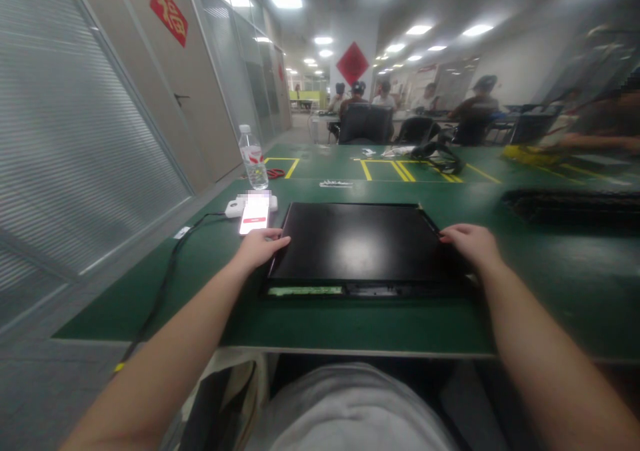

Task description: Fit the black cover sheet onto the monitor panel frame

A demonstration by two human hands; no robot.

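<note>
A flat black panel (357, 241), like a bare monitor screen, lies on the green table (325, 321) in front of me. A strip of green circuit board shows along its near edge. My left hand (260, 245) grips the panel's left edge, fingers curled over it. My right hand (470, 243) holds the right edge the same way, fingers bent onto the frame. Both forearms reach in from the bottom corners.
A lit phone (255, 214) lies left of the panel, a white charger (234, 207) and black cable (167, 277) beside it. A water bottle (253, 157) stands behind. A black keyboard-like object (570, 205) lies right. Several people sit at far tables.
</note>
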